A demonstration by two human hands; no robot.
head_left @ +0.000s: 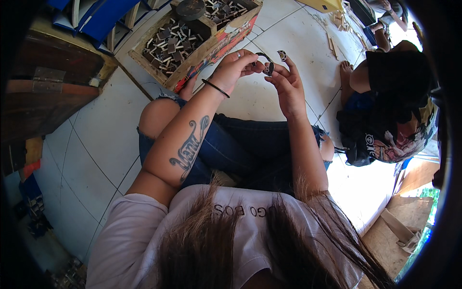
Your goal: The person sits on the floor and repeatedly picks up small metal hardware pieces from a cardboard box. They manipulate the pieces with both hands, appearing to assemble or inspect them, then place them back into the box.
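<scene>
You pinch near the right edge of the crate (pixel 219 47).
Left hand (pixel 235 66) holds a black strip (pixel 263 56), right hand (pixel 289 87) a dark piece (pixel 268 70).

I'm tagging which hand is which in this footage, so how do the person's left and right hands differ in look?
The left hand has a thin dark band at its wrist; the right hand shows none. The left hand wears a ring, while none is visible on the right hand. Both hold small dark pieces at their fingertips.
</scene>
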